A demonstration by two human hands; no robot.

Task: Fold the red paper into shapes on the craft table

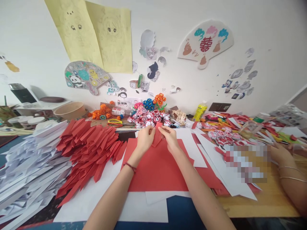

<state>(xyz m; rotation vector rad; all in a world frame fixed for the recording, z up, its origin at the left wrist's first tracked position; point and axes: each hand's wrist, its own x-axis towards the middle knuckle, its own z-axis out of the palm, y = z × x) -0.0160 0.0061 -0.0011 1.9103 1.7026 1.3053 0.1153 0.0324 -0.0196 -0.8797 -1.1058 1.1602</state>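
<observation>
Between my two hands is a small folded strip of red paper (157, 135), held upright above the far part of a large red paper sheet (159, 169). My left hand (145, 137) pinches the strip's left edge near the top. On the other side, my right hand (169, 135) grips its right edge with thumb and fingers. The fingertips hide part of the strip. White paper sheets (96, 204) lie under the red sheet. A heap of folded red paper pieces (93, 143) sits left of my left hand.
Folded white paper strips (28, 169) are piled at far left. Red-and-white paper flowers (148, 119) and yellow-handled scissors (115, 122) lie behind my hands. A yellow bottle (200, 110) stands by the wall. Another person's arm (291, 172) with bangles rests at right.
</observation>
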